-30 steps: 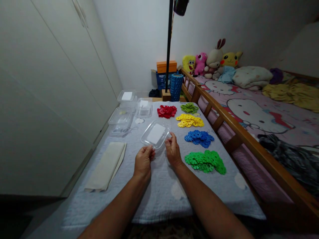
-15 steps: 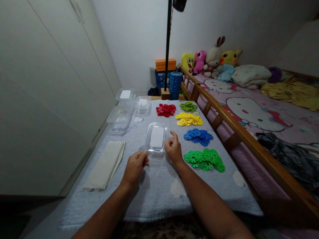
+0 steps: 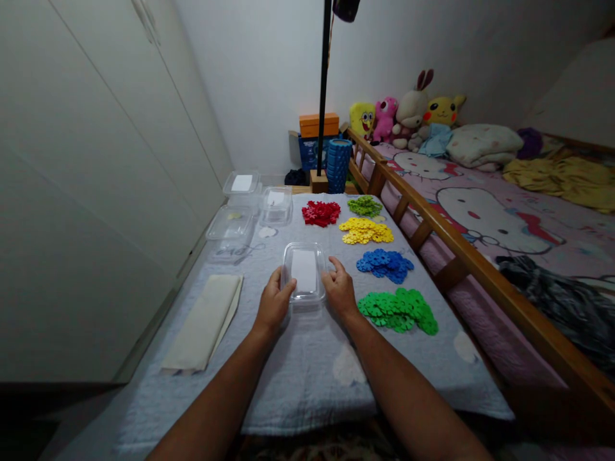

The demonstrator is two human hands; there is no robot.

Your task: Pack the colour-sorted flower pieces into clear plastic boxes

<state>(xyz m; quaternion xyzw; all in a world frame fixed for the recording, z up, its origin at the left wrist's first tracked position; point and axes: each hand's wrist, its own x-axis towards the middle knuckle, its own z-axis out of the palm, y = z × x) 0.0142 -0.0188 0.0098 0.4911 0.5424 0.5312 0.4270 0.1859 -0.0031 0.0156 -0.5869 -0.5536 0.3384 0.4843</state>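
A clear plastic container (image 3: 304,298) with a lid and a white label (image 3: 304,271) lies in front of me. My left hand (image 3: 275,299) grips its left side, the thumb on the lid and the fingers round the edge. At the right edge, my right hand (image 3: 340,291) presses with curled fingers, its index finger sticking out. Flower-shaped plastic pieces lie in piles to the right: green pieces (image 3: 398,310) nearest that hand, then blue pieces (image 3: 385,264), yellow pieces (image 3: 366,230) and light green pieces (image 3: 364,205). Red pieces (image 3: 320,213) lie beyond the container.
More clear containers (image 3: 229,225) stand at the back left of the cloth-covered table (image 3: 307,384). A folded beige cloth (image 3: 202,323) lies at the left. A wooden bed rail (image 3: 451,250) runs along the right, and a black pole (image 3: 323,89) rises behind the table.
My left hand has moved from the container's near left corner up to its left side and taken hold. The right hand stays at the right edge.
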